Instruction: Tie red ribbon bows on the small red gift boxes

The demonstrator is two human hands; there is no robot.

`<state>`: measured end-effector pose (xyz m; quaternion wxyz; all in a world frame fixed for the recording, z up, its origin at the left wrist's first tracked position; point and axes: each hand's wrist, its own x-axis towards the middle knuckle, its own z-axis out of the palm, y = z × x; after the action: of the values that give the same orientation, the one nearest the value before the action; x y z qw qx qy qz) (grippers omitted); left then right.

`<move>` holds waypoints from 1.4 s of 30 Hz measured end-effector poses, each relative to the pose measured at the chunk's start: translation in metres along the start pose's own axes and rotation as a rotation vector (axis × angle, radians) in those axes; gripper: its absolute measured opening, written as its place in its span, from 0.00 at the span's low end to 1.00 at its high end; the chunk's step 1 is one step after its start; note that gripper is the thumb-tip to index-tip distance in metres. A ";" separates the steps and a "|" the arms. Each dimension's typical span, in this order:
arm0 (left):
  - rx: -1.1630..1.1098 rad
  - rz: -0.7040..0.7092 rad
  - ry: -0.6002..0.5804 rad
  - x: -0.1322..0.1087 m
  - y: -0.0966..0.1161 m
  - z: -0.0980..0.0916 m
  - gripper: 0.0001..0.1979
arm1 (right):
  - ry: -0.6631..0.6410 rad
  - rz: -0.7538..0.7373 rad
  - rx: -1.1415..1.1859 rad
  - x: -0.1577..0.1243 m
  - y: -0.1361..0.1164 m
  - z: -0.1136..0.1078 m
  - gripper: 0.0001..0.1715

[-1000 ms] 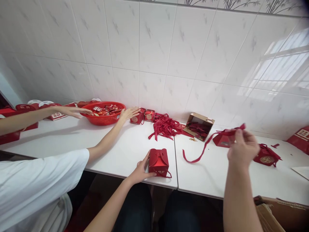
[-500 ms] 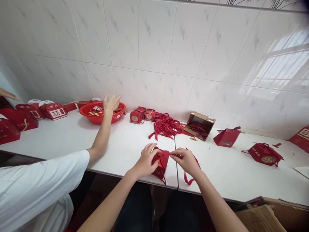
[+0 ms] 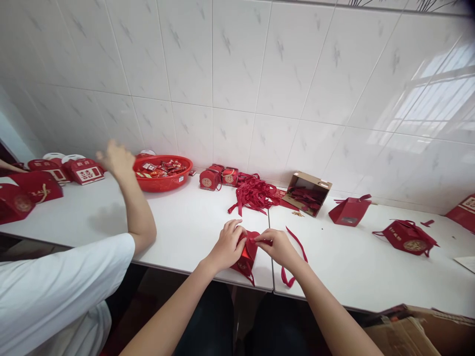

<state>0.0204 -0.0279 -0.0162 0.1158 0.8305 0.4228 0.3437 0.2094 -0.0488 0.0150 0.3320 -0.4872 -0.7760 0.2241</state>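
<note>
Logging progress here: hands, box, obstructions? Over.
Left hand on red box; right hand pinching ribbon at its top. Co-worker's hand away left, not obstructing.

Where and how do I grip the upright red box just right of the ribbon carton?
Probably pinch that box across its narrow top, coming down from above on the near side: it stands upright, and its body tapers toward that top.

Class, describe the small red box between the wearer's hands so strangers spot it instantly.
On the long white table, follow the dark seam to the front edge. Just left sits the small red card box. Unlike the other red boxes, it sits between the wearer's left hand and right hand.
</note>
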 end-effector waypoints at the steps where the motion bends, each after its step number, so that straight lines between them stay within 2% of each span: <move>1: -0.010 0.000 -0.002 0.000 0.000 0.001 0.07 | -0.001 0.000 -0.001 0.001 0.000 0.000 0.11; 7: -0.077 -0.014 -0.031 0.001 -0.001 0.004 0.11 | -0.009 0.003 -0.007 0.002 0.002 -0.001 0.10; 15: -0.121 -0.046 -0.046 0.001 0.000 0.006 0.11 | -0.048 0.028 -0.015 -0.002 0.003 -0.010 0.10; 28: -0.177 -0.077 -0.015 0.006 0.003 0.004 0.07 | -0.025 -0.008 0.036 0.005 0.008 -0.002 0.10; 32: -0.157 -0.013 0.018 0.014 0.010 -0.006 0.08 | 0.045 -0.062 0.084 0.011 0.004 -0.002 0.17; 36: -0.152 0.052 0.074 0.023 0.025 -0.025 0.09 | 0.024 -0.052 0.216 0.020 -0.006 0.002 0.10; 39: -0.133 0.017 0.111 0.019 0.028 -0.035 0.09 | 0.085 -0.029 0.343 0.021 -0.017 -0.005 0.10; 42: -0.097 -0.076 0.027 0.006 0.019 -0.034 0.16 | 0.208 -0.054 0.430 0.010 -0.030 -0.027 0.12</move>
<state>0.0118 -0.0385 0.0210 0.1633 0.8024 0.4385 0.3704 0.2073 -0.0516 0.0565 0.5123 -0.4050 -0.6846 0.3239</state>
